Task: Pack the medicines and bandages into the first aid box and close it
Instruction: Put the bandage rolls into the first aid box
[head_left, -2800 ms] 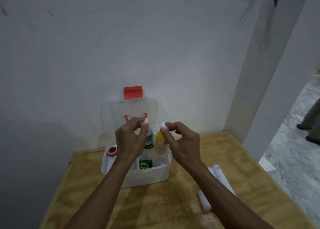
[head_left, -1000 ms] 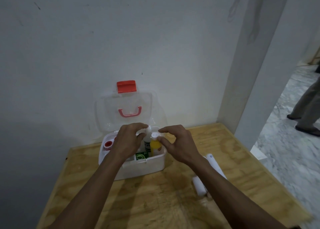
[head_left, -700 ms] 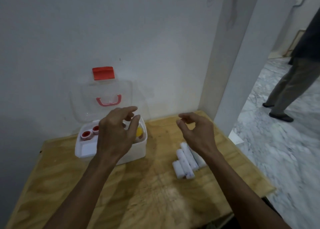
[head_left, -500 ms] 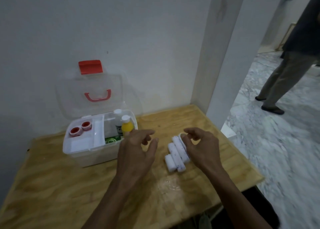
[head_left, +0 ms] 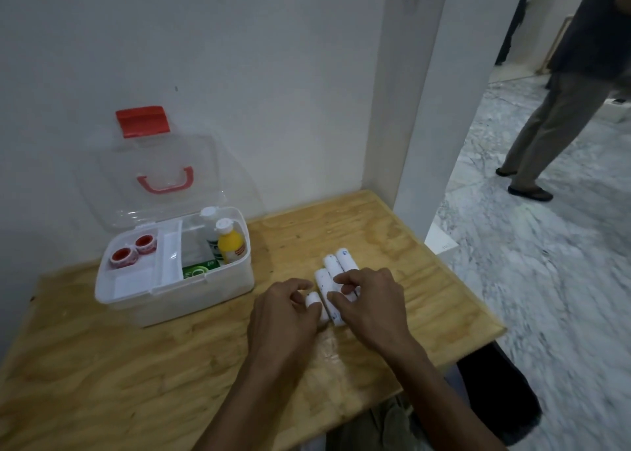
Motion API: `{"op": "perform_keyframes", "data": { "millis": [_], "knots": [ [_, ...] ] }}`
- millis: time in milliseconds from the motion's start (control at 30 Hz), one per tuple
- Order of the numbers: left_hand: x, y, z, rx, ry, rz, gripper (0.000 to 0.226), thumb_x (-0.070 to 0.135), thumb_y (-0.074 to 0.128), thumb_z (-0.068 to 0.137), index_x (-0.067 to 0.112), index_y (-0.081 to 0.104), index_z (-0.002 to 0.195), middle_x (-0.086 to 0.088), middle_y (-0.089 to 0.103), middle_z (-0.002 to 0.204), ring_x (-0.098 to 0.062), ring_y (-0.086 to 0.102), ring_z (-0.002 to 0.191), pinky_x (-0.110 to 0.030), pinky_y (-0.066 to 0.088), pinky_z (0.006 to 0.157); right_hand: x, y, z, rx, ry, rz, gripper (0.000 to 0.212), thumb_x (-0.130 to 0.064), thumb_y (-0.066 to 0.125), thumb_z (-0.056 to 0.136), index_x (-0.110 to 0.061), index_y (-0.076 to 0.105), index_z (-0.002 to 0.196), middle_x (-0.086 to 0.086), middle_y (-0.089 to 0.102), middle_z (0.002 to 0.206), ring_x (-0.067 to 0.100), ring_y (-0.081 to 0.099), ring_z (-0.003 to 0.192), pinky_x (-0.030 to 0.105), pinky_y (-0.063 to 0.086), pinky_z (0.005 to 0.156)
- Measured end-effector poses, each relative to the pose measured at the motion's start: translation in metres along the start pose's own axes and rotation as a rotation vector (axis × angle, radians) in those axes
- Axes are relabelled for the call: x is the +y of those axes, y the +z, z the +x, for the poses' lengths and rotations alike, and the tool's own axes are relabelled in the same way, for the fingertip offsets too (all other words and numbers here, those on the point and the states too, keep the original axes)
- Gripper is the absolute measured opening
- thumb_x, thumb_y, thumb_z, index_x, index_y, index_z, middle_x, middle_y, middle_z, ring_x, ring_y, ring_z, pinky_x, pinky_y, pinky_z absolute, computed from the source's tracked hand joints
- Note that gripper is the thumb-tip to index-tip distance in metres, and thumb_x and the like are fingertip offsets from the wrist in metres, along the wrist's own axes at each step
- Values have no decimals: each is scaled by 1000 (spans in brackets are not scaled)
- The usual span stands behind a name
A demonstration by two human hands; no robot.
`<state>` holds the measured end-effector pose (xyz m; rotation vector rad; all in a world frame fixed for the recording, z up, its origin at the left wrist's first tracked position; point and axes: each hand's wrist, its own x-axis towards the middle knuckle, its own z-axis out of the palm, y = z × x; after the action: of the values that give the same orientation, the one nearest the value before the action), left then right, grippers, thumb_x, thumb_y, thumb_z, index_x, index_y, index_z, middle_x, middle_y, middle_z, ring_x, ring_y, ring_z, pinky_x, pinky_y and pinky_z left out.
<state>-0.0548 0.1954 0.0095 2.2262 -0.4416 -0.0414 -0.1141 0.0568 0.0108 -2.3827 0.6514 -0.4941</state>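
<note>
Hands (head_left: 286, 310) now down on bandages (head_left: 329, 280)

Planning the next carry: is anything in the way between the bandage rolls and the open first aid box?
Nothing visible. Bare table lies between the bandage rolls and the first aid box, whose lid stands open.

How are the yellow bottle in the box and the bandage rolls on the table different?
The yellow bottle stands upright inside the first aid box; the bandage rolls lie flat on the wooden table, outside it.
The bottle is yellow with a white cap; the rolls are white.
Nothing touches the bottle; the left hand and right hand rest on the rolls.
Both look roughly cylindrical.
</note>
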Motion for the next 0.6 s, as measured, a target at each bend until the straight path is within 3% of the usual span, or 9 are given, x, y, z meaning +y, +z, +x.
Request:
{"op": "perform_keyframes", "data": {
  "millis": [133,300,433,600],
  "knots": [
    [-3,-4,1,-30,-22,13,27,26,65,77,35,74,101,13,68,92,-1,62,80,-32,56,71,-2,4,-1,-9,-13,-58,25,-35,61,86,-33,72,108,-16,70,90,14,50,97,39,44,91],
    [-3,-4,-2,-32,-27,50,20,44,66,77,38,74,94,16,66,91,-1,63,80,-32,56,68,-8,8,-4,8,-62,-229,29,-42,54,87,-31,74,105,-7,71,96,18,51,94,37,41,84],
    [-5,-7,-2,-27,-62,80,20,44,68,77,38,73,94,17,68,85,-1,63,77,-31,55,66,-11,13,-6,55,-75,-345,29,-45,51,88,-28,74,90,-5,68,88,20,52,87,37,36,76],
    [-6,-10,-1,-44,-97,112,23,44,65,77,39,73,99,20,71,85,-2,64,79,-30,55,66,-13,20,-11,131,-47,-305,22,-43,57,84,-30,74,84,-8,71,95,18,54,88,34,29,75]
  ]
}}
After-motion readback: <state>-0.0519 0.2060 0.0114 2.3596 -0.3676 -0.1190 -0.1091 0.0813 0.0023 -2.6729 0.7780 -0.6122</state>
